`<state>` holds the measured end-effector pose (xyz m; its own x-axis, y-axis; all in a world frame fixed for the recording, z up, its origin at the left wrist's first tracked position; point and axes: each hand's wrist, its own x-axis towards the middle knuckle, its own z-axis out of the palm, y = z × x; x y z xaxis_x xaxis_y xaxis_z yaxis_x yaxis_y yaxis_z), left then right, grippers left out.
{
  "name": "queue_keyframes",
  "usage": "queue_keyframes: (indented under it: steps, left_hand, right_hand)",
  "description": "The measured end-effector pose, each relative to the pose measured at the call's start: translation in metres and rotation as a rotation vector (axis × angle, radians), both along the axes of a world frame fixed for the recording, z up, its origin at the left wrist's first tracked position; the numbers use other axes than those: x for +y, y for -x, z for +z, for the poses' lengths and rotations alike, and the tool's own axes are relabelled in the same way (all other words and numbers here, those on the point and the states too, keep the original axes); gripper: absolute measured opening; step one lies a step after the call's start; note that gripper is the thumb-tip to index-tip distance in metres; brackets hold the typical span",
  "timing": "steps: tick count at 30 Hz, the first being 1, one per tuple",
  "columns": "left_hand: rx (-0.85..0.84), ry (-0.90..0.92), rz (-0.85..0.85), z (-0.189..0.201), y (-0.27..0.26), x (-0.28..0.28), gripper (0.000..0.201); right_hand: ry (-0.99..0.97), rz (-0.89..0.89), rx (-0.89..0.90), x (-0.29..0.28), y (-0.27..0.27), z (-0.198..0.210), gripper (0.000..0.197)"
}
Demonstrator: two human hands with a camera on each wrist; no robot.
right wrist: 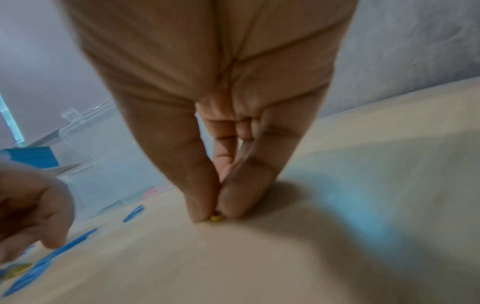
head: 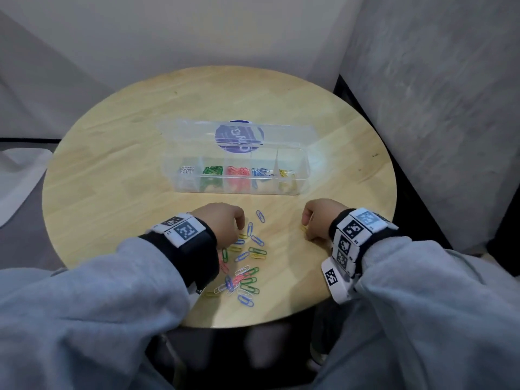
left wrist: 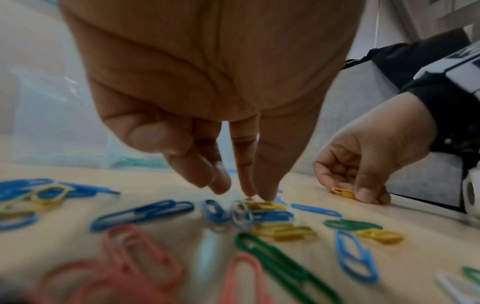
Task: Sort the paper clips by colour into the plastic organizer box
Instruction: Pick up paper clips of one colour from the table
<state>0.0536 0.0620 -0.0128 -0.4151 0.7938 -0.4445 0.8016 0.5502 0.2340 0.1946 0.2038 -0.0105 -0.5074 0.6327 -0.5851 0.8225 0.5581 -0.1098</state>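
Observation:
The clear plastic organizer box [head: 306, 175] stands open mid-table, with white, green, red, blue and yellow paper clips in separate compartments. Loose mixed clips [head: 245, 277] lie scattered near the table's front edge. My left hand [head: 241, 226] is lowered over the pile; in the left wrist view its thumb and forefinger [left wrist: 259, 196] meet on a yellow clip [left wrist: 265, 205] lying on the table. My right hand [head: 305, 228] sits to the right of the pile and pinches another yellow clip [right wrist: 217, 218] against the tabletop, also visible as the yellow clip [left wrist: 343, 193] in the left wrist view.
The round wooden table [head: 112, 178] ends just below the pile. The box lid [head: 197, 130] leans back behind the compartments. Grey walls close in behind and to the right. A white object [head: 19, 175] lies off the table at the left.

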Motion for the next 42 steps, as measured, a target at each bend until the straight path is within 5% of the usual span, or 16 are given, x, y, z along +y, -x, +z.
queue_keyframes:
  steps: [4, 11, 16, 18, 21, 23, 26, 29, 31, 35, 42]
  left_hand:
    - [0.036, 0.003, -0.036, -0.003, -0.002, 0.004, 0.019]
    - [0.051, 0.074, -0.052, -0.005, -0.001, 0.006, 0.019]
    - [-0.026, 0.000, 0.038, 0.003, 0.004, -0.002, 0.006]
    - [-0.150, -0.081, 0.114, 0.006, 0.014, -0.006, 0.019]
    - [-0.609, -0.242, 0.313, 0.015, 0.025, -0.011, 0.030]
    - [-0.857, -0.351, 0.483, 0.023, 0.030, -0.015, 0.030]
    - [-0.972, -0.378, 0.592, 0.029, 0.039, -0.017, 0.032]
    - [-0.830, -0.253, 0.499, 0.027, 0.037, -0.017, 0.042]
    - [-0.641, -0.155, 0.369, 0.024, 0.029, -0.017, 0.038]
    - [-0.246, -0.047, 0.062, 0.015, 0.011, -0.017, 0.018]
    - [-0.029, 0.074, -0.073, 0.001, -0.001, -0.014, 0.022]
  right_hand:
    - [-0.004, 0.026, 0.085, -0.002, 0.005, -0.006, 0.020]
    - [-0.088, 0.170, -0.101, -0.005, 0.011, -0.008, 0.031]
    - [0.122, -0.087, 0.174, 0.004, 0.005, 0.001, 0.008]
    - [0.333, -0.304, 0.419, 0.011, 0.001, 0.010, 0.022]
    - [0.632, -0.586, 0.733, 0.017, -0.005, 0.023, 0.030]
    - [0.665, -0.633, 0.772, 0.019, -0.007, 0.024, 0.034]
    - [0.518, -0.517, 0.570, 0.019, -0.009, 0.019, 0.026]
    - [0.206, -0.185, 0.147, 0.010, -0.009, 0.016, 0.009]
    - [0.061, -0.016, -0.005, 0.002, -0.007, 0.014, 0.014]
    - [-0.009, 0.049, -0.049, -0.007, -0.002, 0.010, 0.018]
    - [0.021, 0.119, -0.117, -0.011, 0.006, 0.005, 0.023]
